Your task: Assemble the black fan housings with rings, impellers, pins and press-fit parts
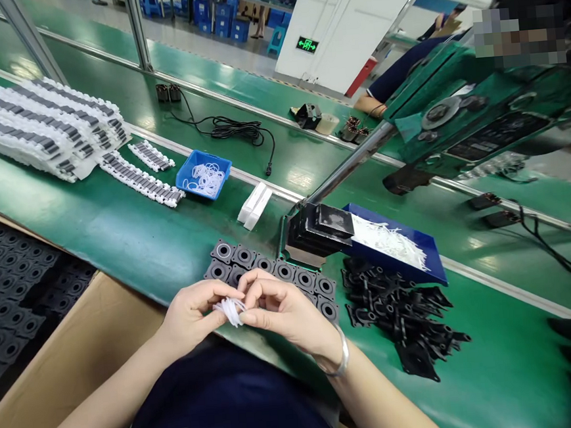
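My left hand [194,313] and my right hand [283,313] meet above the near edge of the green belt [118,227]. Both pinch a small bunch of white rubber rings [231,308] between their fingertips. Just behind my hands lies a strip of black round-holed parts [265,268] in two rows. A silver bangle [340,361] sits on my right wrist.
A heap of black plastic parts [402,317] lies right of my hands, beside a dark blue tray of white pieces [391,242] and a black block [319,234]. A small blue bin of white rings [204,174] and stacked white-and-black strips [46,130] sit far left. Another person's arm [380,98] works across the belt.
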